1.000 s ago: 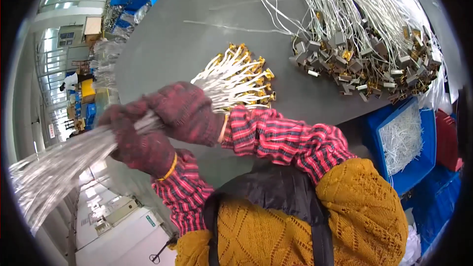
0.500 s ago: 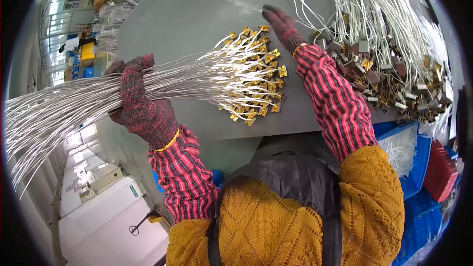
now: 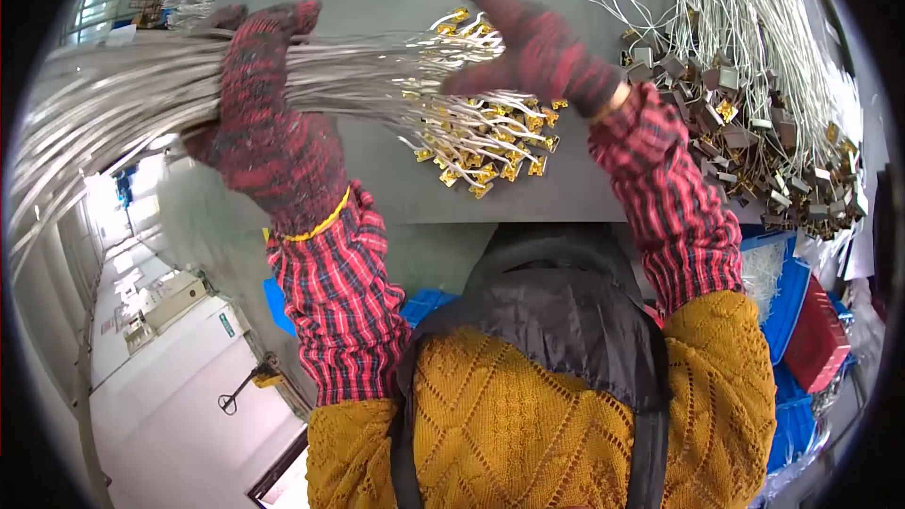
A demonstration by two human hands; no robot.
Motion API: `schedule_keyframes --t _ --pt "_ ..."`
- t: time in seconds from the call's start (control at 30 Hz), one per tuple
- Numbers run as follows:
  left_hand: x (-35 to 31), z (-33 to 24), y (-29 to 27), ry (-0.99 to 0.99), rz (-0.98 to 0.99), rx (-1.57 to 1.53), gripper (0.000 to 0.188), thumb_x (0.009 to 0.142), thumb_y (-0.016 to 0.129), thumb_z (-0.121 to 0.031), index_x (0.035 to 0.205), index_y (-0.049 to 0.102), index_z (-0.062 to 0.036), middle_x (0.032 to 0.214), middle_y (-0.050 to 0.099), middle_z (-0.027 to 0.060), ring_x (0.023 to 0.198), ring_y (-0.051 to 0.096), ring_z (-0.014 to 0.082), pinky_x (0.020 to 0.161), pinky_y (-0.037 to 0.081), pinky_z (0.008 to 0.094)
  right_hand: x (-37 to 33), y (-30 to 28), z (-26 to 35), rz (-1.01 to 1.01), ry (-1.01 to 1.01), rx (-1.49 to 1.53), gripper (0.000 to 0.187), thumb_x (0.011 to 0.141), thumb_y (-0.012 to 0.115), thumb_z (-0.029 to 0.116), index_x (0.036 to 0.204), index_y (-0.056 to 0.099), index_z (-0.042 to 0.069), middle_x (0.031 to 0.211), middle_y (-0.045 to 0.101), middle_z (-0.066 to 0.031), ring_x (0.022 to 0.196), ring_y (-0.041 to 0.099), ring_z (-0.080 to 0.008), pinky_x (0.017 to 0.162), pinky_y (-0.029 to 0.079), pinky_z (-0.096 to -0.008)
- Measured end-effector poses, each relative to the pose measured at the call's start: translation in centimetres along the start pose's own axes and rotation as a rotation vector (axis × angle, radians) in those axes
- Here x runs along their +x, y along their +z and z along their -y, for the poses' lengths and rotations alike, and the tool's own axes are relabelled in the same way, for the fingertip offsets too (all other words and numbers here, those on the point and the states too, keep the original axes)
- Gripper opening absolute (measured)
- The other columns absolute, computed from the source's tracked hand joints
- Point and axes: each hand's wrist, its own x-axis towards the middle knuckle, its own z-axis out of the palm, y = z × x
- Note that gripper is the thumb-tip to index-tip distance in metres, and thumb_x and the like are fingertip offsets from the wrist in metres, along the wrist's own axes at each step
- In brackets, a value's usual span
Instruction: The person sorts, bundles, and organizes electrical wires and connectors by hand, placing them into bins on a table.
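Note:
My left hand [image 3: 269, 137], in a dark red and black knitted glove, is wrapped round a thick bundle of silvery-white wires [image 3: 353, 75]. The loose wire ends fan out past the table's left side. At the bundle's other end, many small brass-coloured terminals [image 3: 485, 146] lie close together over the grey table [image 3: 584, 184]. My right hand [image 3: 537, 52], gloved likewise, is at the terminal end with thumb and fingers spread apart. It covers part of the wires there; whether it touches them I cannot tell.
A second heap of white wires [image 3: 745, 19] lies on the table's right side, ending in dark and metallic blocks [image 3: 726, 123]. Below the right edge stand a blue bin [image 3: 787, 306] and a red bin [image 3: 818, 344]. A white cabinet [image 3: 174, 396] is at lower left.
My right hand has moved left from beside the terminals to over the wires, and its fingers have spread. The bundle in my left hand sits higher in the view.

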Motion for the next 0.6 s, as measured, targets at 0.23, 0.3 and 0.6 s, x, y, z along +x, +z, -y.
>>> schedule_keyframes --t 0.23,0.3,0.6 --pt "0.4 -1.8 0.4 -0.361 -0.036 -0.668 0.027 0.080 0.074 -0.005 0.106 0.069 -0.0092 0.093 0.073 0.0029 0.094 0.068 0.0188 0.088 0.051 0.0307 3.9 5.7 9.3 -0.101 0.265 0.469 0.082 0.067 0.088 0.025 0.137 0.049 0.007 0.133 0.058 -0.0162 0.125 0.054 -0.0300 0.107 0.042 -0.0408" --pt "0.8 -2.5 0.3 -0.420 0.023 -0.831 0.026 0.081 0.073 -0.006 0.106 0.069 -0.0083 0.093 0.073 0.0038 0.092 0.068 0.0180 0.086 0.051 0.0299 4.0 5.3 8.7 -0.203 0.161 0.226 0.070 0.069 0.085 0.037 0.127 0.058 0.011 0.116 0.066 -0.0143 0.109 0.062 -0.0308 0.095 0.049 -0.0419" --pt "1.7 -4.4 0.4 -0.440 0.292 -1.058 0.023 0.085 0.070 -0.013 0.107 0.069 -0.0043 0.093 0.073 0.0074 0.086 0.069 0.0145 0.074 0.051 0.0264 1.2 3.9 3.7 -0.132 0.004 -0.527 0.035 0.085 0.066 0.039 0.112 0.066 0.016 0.097 0.071 -0.0149 0.089 0.068 -0.0332 0.079 0.055 -0.0426"
